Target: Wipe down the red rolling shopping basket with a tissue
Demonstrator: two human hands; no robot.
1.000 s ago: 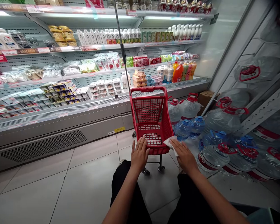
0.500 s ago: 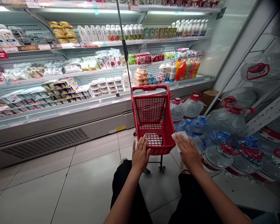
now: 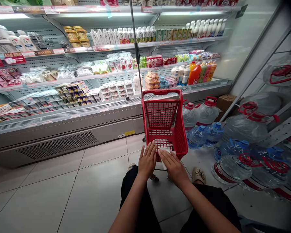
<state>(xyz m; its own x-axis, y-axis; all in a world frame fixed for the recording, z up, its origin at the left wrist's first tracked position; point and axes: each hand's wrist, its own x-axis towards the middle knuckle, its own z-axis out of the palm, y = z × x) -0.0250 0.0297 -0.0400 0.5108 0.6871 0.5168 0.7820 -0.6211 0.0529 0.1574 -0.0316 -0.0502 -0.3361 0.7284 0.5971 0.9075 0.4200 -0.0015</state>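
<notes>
A small red plastic shopping cart (image 3: 181,137) with a grid floor and back stands in front of my legs. My left hand (image 3: 147,162) is at its near left corner, fingers stretched out and holding nothing. Under the flat fingers of my right hand (image 3: 176,168) is a white tissue (image 3: 169,150), at the cart's near rim. The fingers hide much of the tissue and part of the rim. Both hands are close together, palms down.
An open refrigerated display (image 3: 106,113) with dairy and drinks runs along behind the cart. To the right stand large water bottles (image 3: 230,170) and smaller blue-capped bottles (image 3: 198,137). A thin dark pole (image 3: 137,53) rises behind the cart. Tiled floor (image 3: 94,181) lies to the left.
My right hand has moved left with the tissue, from the cart's near right corner to the middle of its near rim. My left hand stays at the left corner. The view has shifted slightly left.
</notes>
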